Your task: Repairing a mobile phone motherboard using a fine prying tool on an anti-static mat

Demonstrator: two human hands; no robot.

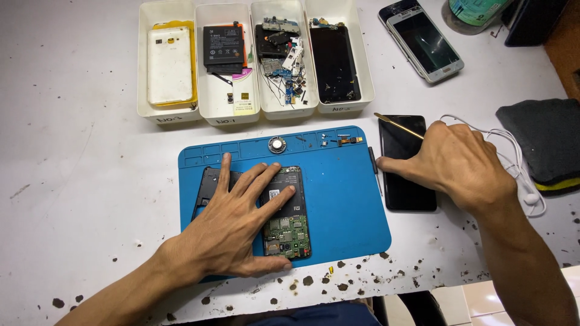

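Left hand [241,226] flat, fingers spread, on opened phone [289,229] (blue mat [344,199]); right hand [456,163] pinching brass tool [399,125] over black phone [406,181].

The left hand [238,226] lies flat, palm down, fingers [257,181] spread wide and pointing away from the body, thumb stretched out to the side. The right hand [459,163] is loosely curled, knuckles up, thumb extended toward the left. Both forearms are bare and angle inward from the lower corners.
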